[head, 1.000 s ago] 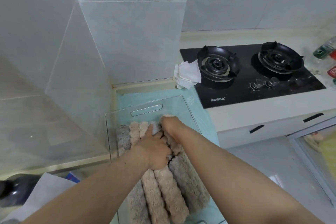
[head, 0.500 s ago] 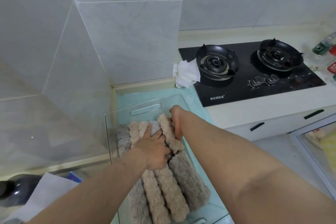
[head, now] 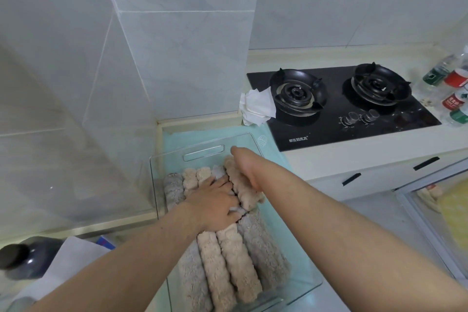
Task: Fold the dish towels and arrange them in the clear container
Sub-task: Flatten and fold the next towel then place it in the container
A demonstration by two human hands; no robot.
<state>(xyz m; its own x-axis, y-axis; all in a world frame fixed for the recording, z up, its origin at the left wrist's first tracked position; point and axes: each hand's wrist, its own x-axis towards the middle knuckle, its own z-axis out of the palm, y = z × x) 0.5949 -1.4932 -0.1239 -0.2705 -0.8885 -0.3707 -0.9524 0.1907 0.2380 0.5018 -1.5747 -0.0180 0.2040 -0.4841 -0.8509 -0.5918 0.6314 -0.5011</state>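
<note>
Hands work in the clear container (head: 162,185): left hand (head: 215,204) flat on towels (head: 228,261), right hand (head: 244,168) gripping one; stove (head: 342,119) lettering unreadable.

Single head-worn wide-angle view, close above the hands (head: 228,185), facing forward and down toward the counter corner (head: 329,159).

Rolled towels (head: 228,256) are packed in the container (head: 162,159); they are pressed flat by the left hand (head: 212,202), one gripped by the right hand (head: 247,167).
</note>
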